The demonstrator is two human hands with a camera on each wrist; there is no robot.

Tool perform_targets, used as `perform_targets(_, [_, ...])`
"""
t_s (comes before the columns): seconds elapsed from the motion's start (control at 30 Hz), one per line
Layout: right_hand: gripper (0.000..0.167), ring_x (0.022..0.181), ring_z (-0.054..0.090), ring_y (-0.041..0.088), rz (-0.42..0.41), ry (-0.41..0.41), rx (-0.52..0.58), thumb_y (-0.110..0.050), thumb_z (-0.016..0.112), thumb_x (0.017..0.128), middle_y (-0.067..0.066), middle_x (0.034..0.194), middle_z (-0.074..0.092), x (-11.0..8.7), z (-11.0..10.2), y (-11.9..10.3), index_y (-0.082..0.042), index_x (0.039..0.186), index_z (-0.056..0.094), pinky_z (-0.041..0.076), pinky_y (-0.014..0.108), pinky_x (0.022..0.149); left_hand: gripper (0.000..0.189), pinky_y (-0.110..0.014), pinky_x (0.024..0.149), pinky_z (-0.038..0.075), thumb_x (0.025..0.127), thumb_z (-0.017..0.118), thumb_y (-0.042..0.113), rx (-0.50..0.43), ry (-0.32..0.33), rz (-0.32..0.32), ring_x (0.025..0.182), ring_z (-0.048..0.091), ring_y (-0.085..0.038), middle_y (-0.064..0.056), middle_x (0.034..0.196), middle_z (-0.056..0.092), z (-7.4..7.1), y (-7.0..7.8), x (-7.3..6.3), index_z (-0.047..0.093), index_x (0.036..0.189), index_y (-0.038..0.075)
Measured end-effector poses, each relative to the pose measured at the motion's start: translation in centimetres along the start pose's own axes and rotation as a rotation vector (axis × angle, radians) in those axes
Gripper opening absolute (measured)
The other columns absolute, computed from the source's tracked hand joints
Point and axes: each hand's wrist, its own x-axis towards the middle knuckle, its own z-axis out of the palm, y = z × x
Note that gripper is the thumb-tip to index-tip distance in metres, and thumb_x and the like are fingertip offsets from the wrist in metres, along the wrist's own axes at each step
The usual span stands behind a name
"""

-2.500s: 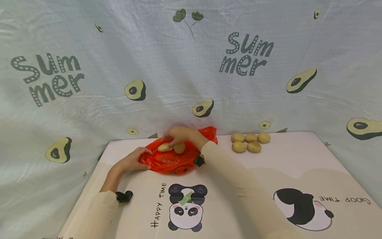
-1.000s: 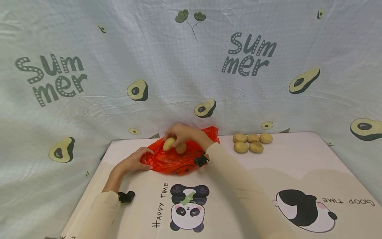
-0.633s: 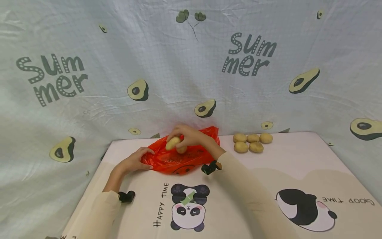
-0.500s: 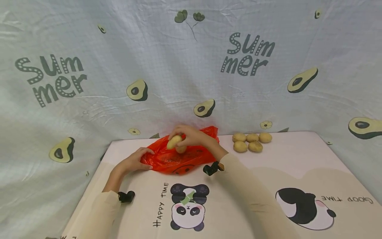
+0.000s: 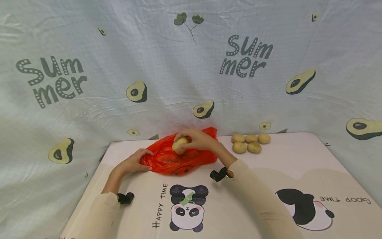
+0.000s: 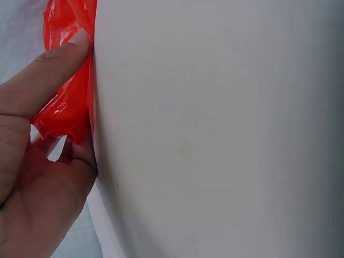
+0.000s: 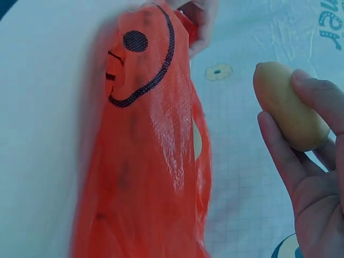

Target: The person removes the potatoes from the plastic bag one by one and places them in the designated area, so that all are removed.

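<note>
A crumpled red plastic bag (image 5: 171,161) with a printed smiley face lies at the back left of the table. My left hand (image 5: 131,164) grips its left end, thumb (image 6: 56,67) on the near side and fingers behind the plastic. Over the bag's mouth, my right hand (image 5: 197,139) holds a yellow potato (image 7: 287,107) between thumb and fingertips. In the right wrist view this potato is clear of the bag. A pale sliver (image 7: 197,141) shows at the bag's opening; the rest of it is hidden by the plastic.
Several potatoes (image 5: 239,147) sit in two short rows at the back right, apart from the bag. The table (image 5: 232,212) has a panda-print cover. A patterned cloth (image 5: 167,66) hangs right behind its back edge.
My right hand has lifted the potato from the bag's opening and brought it rightward, turning it on the way. The left hand keeps its place on the bag.
</note>
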Motion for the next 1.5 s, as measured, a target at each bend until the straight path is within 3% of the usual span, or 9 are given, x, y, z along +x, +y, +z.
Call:
perform_targets(0.33, [0.034, 0.094, 0.06, 0.01, 0.003, 0.027, -0.087, -0.026, 0.081, 0.089, -0.008, 0.114, 0.073, -1.6, -0.4, -0.3, -0.017, 0.121, 0.074, 0.051, 0.024, 0.083, 0.048, -0.065, 0.114, 0.03, 0.085, 0.082, 0.012, -0.014, 0.0, -0.011, 0.135, 0.037, -0.045, -0.024, 0.141, 0.044, 0.3, 0.1, -0.1, 0.058, 0.126, 0.006])
perform_targets(0.67, [0.033, 0.079, 0.056, 0.009, -0.072, 0.116, -0.121, -0.025, 0.083, 0.086, -0.006, 0.109, 0.075, -3.1, -1.0, -0.5, -0.016, 0.117, 0.076, 0.046, 0.021, 0.067, 0.048, -0.065, 0.115, 0.029, 0.085, 0.082, 0.011, -0.016, -0.001, -0.014, 0.136, 0.036, -0.046, -0.025, 0.142, 0.043, 0.3, 0.1, -0.1, 0.057, 0.126, 0.005])
perform_targets(0.83, [0.034, 0.077, 0.054, 0.009, -0.072, 0.12, -0.116, -0.025, 0.083, 0.086, -0.005, 0.108, 0.075, -3.7, -1.3, -0.4, -0.015, 0.118, 0.076, 0.044, 0.02, 0.065, 0.048, -0.065, 0.115, 0.029, 0.085, 0.082, 0.011, -0.021, 0.001, -0.01, 0.136, 0.036, -0.046, -0.025, 0.141, 0.043, 0.3, 0.0, -0.1, 0.057, 0.126, 0.005])
perform_targets(1.17, [0.034, 0.085, 0.062, 0.008, -0.044, 0.13, -0.124, -0.021, 0.084, 0.085, -0.005, 0.113, 0.075, -4.9, -1.6, 0.1, -0.017, 0.118, 0.076, 0.051, 0.022, 0.073, 0.048, -0.065, 0.115, 0.03, 0.084, 0.082, 0.012, -0.018, -0.001, -0.014, 0.136, 0.037, -0.045, -0.024, 0.141, 0.044, 0.2, -0.2, 0.1, 0.058, 0.126, 0.007])
perform_targets(1.3, [0.034, 0.098, 0.067, 0.01, -0.063, 0.122, -0.125, -0.019, 0.084, 0.085, -0.005, 0.114, 0.075, -5.4, -1.7, 0.4, -0.018, 0.119, 0.076, 0.055, 0.026, 0.085, 0.049, -0.065, 0.115, 0.03, 0.085, 0.082, 0.013, -0.014, -0.007, -0.035, 0.136, 0.036, -0.045, -0.023, 0.141, 0.043, 0.1, 0.0, 0.1, 0.057, 0.126, 0.007])
perform_targets(1.4, [0.034, 0.106, 0.067, 0.013, -0.082, 0.115, -0.131, -0.014, 0.082, 0.085, -0.003, 0.115, 0.074, -5.7, -1.8, 0.6, -0.016, 0.118, 0.075, 0.056, 0.03, 0.091, 0.049, -0.065, 0.115, 0.03, 0.085, 0.082, 0.013, -0.015, -0.006, -0.045, 0.136, 0.036, -0.045, -0.023, 0.142, 0.043, 0.1, 0.1, 0.1, 0.057, 0.127, 0.007])
perform_targets(1.5, [0.036, 0.104, 0.066, 0.014, -0.07, 0.108, -0.125, -0.007, 0.079, 0.082, -0.002, 0.115, 0.073, -6.0, -2.0, 0.7, -0.014, 0.117, 0.074, 0.055, 0.03, 0.09, 0.049, -0.065, 0.115, 0.03, 0.085, 0.082, 0.012, -0.016, -0.003, -0.037, 0.136, 0.036, -0.046, -0.024, 0.141, 0.043, 0.1, 0.1, 0.0, 0.057, 0.126, 0.007])
